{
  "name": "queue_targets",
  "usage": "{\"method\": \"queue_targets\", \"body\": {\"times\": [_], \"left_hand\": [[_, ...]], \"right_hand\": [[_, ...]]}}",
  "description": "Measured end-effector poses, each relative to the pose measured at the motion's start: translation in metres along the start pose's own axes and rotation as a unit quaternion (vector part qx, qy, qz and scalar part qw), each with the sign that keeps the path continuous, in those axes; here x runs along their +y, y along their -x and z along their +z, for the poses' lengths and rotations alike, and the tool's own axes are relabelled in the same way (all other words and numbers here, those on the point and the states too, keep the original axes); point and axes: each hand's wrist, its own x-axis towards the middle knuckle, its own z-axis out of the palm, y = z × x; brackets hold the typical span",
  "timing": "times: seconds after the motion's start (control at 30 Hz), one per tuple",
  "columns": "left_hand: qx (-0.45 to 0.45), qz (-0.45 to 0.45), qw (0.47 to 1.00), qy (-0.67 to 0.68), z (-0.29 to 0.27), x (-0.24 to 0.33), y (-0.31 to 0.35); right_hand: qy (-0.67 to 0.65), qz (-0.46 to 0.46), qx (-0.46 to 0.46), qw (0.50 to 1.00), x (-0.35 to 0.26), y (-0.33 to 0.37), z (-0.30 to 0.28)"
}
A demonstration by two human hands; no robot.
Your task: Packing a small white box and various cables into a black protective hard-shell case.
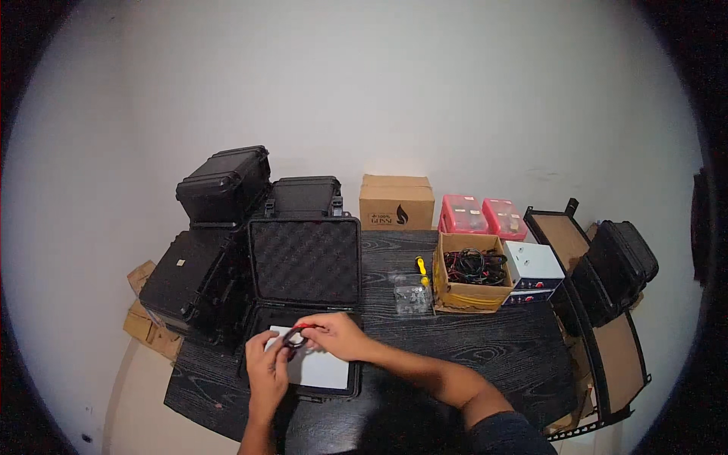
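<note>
Both of my hands hold a small coiled black cable (293,340) with a red part. My left hand (265,370) pinches the coil from the left. My right hand (339,337) grips its upper right side, near the red part. Below the coil, a flat white panel or box (324,371) lies in the base of an open black hard case (355,383). The raised lid is lined with dark egg-crate foam (305,262). My hands partly cover the white surface, and the cable's ends cannot be made out.
Black hard cases (189,280) are stacked to the left. On the dark wood-grain table (455,364) are a cardboard box of tangled cables (474,267), white boxes (533,264), red-pink cases (464,214), a yellow tool (422,267) and clear plastic bags (412,299). A closed carton (396,201) stands behind.
</note>
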Motion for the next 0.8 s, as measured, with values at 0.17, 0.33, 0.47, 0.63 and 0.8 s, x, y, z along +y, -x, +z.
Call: {"method": "queue_targets", "body": {"times": [0.17,0.33,0.47,0.63,0.8], "left_hand": [[-0.022,-0.145,0.985,0.09,-0.007,-0.014,0.012],[0.024,-0.21,0.975,0.069,-0.013,-0.032,0.017],[0.021,-0.235,0.969,-0.069,-0.04,-0.038,0.027],[-0.064,-0.248,0.953,-0.161,-0.046,-0.045,0.028],[-0.13,-0.216,0.941,-0.227,-0.044,-0.057,0.035]], "right_hand": [[-0.114,0.023,-0.037,0.993,0.003,-0.032,0.036],[-0.119,0.006,-0.071,0.99,0.019,-0.063,0.07],[0.046,-0.094,-0.114,0.988,0.019,-0.078,0.086],[0.221,-0.15,-0.139,0.954,0.037,-0.081,0.092],[0.278,-0.092,-0.109,0.95,0.042,-0.07,0.103]]}}
